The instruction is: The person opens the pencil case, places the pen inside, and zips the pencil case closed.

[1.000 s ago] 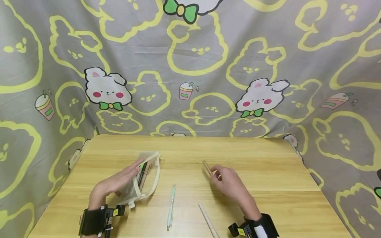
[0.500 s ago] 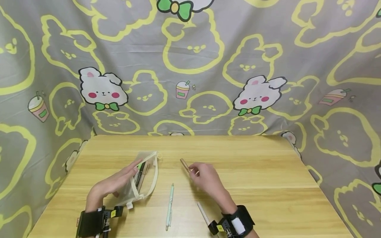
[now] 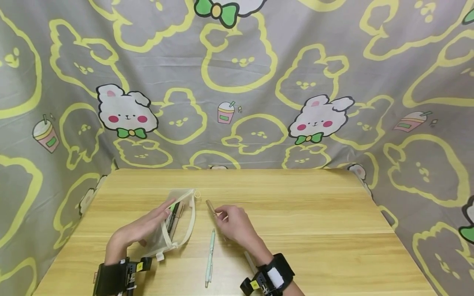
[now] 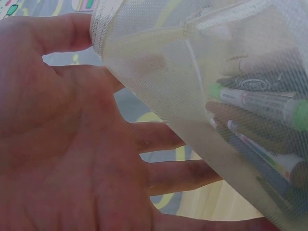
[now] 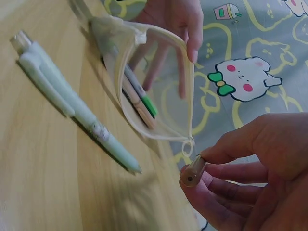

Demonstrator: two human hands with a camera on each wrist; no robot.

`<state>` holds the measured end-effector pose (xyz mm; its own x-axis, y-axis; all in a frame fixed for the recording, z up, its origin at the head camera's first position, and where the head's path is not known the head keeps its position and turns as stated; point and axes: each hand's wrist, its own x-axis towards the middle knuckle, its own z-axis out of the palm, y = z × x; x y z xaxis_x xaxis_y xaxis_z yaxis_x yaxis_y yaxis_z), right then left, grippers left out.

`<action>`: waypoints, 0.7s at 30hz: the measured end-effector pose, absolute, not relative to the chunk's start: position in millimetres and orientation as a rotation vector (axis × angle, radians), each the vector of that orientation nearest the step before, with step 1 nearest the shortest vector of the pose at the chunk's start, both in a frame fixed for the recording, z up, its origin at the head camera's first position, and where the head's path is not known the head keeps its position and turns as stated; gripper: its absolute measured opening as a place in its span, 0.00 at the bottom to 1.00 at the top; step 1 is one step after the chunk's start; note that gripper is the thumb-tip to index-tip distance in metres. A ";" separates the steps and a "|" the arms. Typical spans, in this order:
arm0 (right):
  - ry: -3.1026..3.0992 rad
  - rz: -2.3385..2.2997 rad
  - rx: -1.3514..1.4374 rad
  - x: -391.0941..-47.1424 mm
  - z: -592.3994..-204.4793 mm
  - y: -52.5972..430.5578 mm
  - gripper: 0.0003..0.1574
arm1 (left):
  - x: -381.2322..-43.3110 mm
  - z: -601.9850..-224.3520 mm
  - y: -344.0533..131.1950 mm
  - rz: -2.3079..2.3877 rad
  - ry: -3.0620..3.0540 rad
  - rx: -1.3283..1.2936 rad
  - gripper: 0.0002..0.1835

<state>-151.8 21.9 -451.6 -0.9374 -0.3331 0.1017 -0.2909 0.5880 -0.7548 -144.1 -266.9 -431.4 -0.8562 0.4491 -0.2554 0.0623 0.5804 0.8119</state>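
Observation:
A translucent mesh pencil pouch (image 3: pixel 157 240) with a cream zipper lies unzipped on the left of the table, its mouth spread toward the right. My left hand (image 3: pixel 142 226) holds it at the edge, fingers extended along its far side. Several pens and markers (image 5: pixel 139 98) show inside, one with green ends. My right hand (image 3: pixel 235 222) pinches a slim brown pen (image 3: pixel 211 207) between thumb and fingertips, just right of the pouch's mouth. In the right wrist view the pen's end (image 5: pixel 191 179) faces the camera. A mint-green pen (image 3: pixel 210 258) lies between the hands.
A pale pen (image 3: pixel 250 262) lies under the right forearm, partly hidden by it. The wooden table (image 3: pixel 333 230) ends at a grey patterned curtain (image 3: pixel 255 152) behind and at both sides. A ring pull (image 5: pixel 187 147) hangs from the pouch's zipper.
My right hand has moved left with the brown pen, from the table's middle to near the pouch. My forearm now covers much of the pale pen. The left hand stays on the pouch.

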 end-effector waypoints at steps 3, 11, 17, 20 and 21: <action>2.709 -1.322 -0.534 -151.7 -452.3 12.9 0.16 | -143.9 -431.0 -266.9 1.205 2.365 0.389 0.33; 2.565 -1.384 -0.500 -154.1 -450.8 -17.8 0.16 | -144.0 -429.8 -266.4 1.213 2.342 0.316 0.33; 2.332 -1.555 -0.370 -159.8 -448.2 -40.4 0.20 | -145.8 -429.9 -267.5 1.209 2.339 0.314 0.33; 2.273 -1.573 -0.323 -161.5 -448.4 -49.8 0.23 | -146.0 -429.8 -268.1 1.198 2.354 0.361 0.32; 2.257 -1.582 -0.311 -161.8 -448.5 -52.8 0.24 | -146.1 -429.5 -268.3 1.198 2.353 0.366 0.32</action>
